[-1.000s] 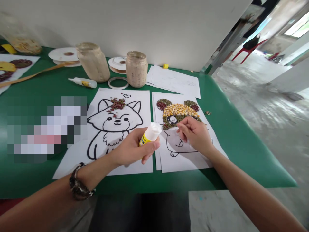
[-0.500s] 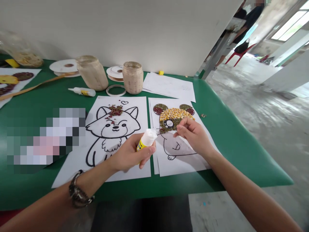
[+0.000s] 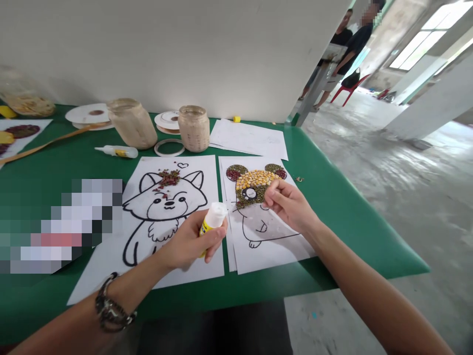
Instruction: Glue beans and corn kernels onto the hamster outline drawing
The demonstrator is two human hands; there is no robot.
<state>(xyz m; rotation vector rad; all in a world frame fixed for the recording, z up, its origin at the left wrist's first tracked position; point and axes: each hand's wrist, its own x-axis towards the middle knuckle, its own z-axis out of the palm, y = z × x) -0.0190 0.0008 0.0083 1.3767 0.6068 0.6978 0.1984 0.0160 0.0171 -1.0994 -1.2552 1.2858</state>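
Note:
My left hand (image 3: 186, 242) is closed round a small glue bottle (image 3: 212, 220) with a yellow label, held just above the fox drawing (image 3: 162, 207), which has a patch of red beans on its forehead. My right hand (image 3: 288, 204) hovers over the bear drawing (image 3: 258, 217), its fingers pinched together at the edge of the bear's head. What they pinch is too small to make out. The bear's head is filled with yellow corn, green beans and red beans.
Both sheets lie on a green table (image 3: 332, 207). Behind them stand two glass jars (image 3: 131, 123) (image 3: 193, 128), tape rolls (image 3: 169, 146), another glue bottle (image 3: 116, 151) and loose papers (image 3: 249, 139). Two people stand far off at the right (image 3: 347, 44).
The view has shifted, so everything sits lower and further left in the frame. My right hand has risen a little along the bear's head. The left hand still holds the glue bottle.

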